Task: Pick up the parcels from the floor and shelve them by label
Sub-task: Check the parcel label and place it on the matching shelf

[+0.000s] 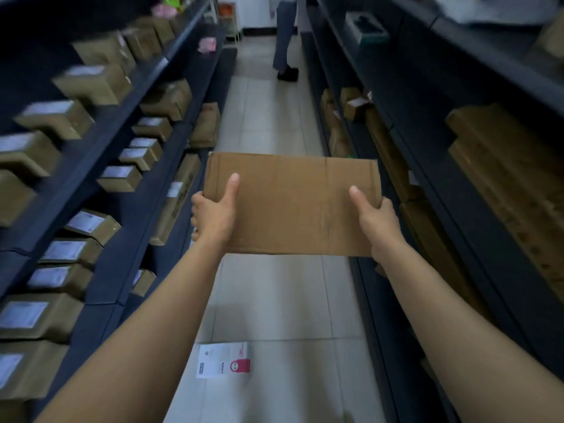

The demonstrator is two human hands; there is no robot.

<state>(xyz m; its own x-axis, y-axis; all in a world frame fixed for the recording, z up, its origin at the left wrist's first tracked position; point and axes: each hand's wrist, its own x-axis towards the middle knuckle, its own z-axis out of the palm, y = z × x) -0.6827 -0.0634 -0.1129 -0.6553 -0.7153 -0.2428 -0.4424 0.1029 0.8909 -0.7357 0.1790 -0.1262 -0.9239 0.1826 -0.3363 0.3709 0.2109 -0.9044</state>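
Note:
A flat brown cardboard parcel (291,203) is held level over the aisle floor, its plain side up with no label showing. My left hand (215,213) grips its left edge, thumb on top. Its right edge is gripped by my right hand (377,221), thumb also on top. A small white parcel with red print (224,359) lies on the tiled floor below my arms. Dark shelves on the left (100,166) hold many small labelled brown boxes. The dark shelves on the right (433,178) hold larger brown cartons.
The narrow tiled aisle (268,117) runs ahead between the two racks. A person's legs (285,41) stand at its far end. A long brown box (175,199) leans on the lower left rack.

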